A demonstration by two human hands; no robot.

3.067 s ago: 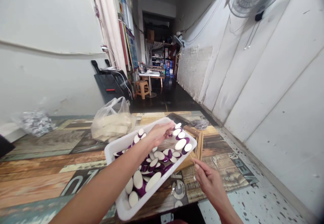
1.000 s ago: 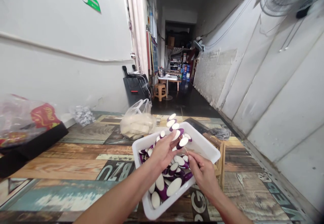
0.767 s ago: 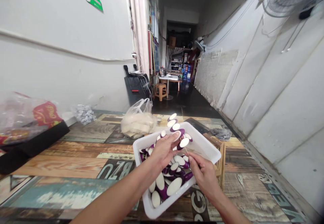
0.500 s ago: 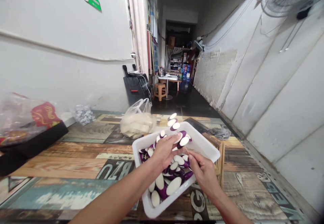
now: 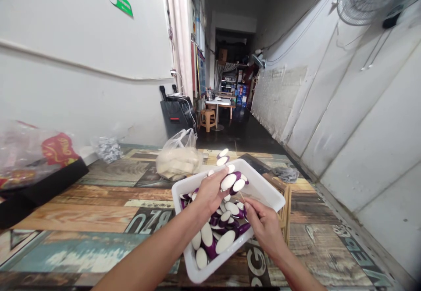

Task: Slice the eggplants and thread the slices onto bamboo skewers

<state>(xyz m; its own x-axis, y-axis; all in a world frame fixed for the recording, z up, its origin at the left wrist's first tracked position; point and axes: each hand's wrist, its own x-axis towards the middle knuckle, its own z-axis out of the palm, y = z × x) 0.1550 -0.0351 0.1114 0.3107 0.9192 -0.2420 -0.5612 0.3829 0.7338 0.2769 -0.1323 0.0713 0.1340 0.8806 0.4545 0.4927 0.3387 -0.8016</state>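
Observation:
My left hand (image 5: 212, 190) is closed around a row of eggplant slices (image 5: 229, 181), white inside with purple skin, threaded on a thin skewer (image 5: 242, 196). The row slants up and away past its fingers. Lower right, my right hand (image 5: 265, 221) pinches the bare end of the skewer between thumb and fingers. Both hands are over a white plastic tub (image 5: 263, 190), which holds many loose eggplant slices (image 5: 226, 242). My left hand and forearm hide part of the tub and its slices.
The tub stands on a patchwork wood-pattern table (image 5: 148, 212). Behind it sits a plastic bag with pale contents (image 5: 179, 161). Bundled sticks (image 5: 285, 212) and a grey cloth (image 5: 287, 174) lie to the right. A black tray with packaging (image 5: 42, 186) is at far left.
My left hand has shifted slightly along the skewer, uncovering more of a slice near the lower end and covering one higher up. The right hand keeps its pinch, almost unmoved.

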